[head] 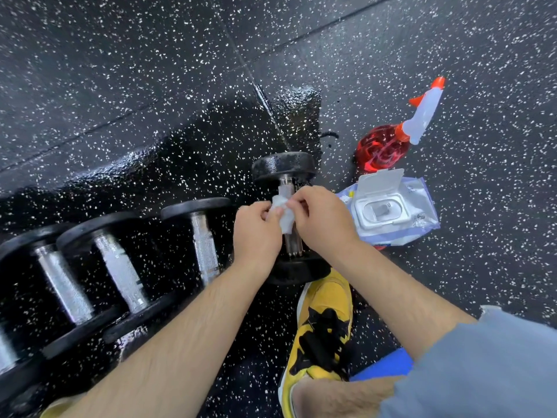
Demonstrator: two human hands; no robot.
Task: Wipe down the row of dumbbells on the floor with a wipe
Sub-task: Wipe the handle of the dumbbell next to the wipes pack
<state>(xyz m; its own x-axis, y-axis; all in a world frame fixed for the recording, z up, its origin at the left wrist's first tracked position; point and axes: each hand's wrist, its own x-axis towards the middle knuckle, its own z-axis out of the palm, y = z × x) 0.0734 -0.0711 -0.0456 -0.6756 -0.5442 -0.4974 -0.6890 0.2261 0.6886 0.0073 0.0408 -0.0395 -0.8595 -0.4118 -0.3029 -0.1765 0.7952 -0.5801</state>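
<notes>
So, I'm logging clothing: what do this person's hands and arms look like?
The left hand and right hand are bare: no gloves, rings or watch. Both forearms are bare. Grey-blue fabric overlaps the right arm's upper end; sleeve or shorts, unclear.

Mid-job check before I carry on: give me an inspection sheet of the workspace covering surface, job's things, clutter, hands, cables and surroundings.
Surface: black speckled floor, wet and glossy around the dumbbells.
Job's things: row of dumbbells lying side by side, running off the left edge; the rightmost dumbbell is under the hands; the white wipe is held over its handle, contact not clear.
Clutter: wipes pack, lid open, right of the row; spray bottle with red liquid just beyond it.
Hands: left hand and right hand both pinch the wipe.
Cables: nothing seen.
Surroundings: yellow-and-black shoe by the rightmost dumbbell's near head.
</notes>
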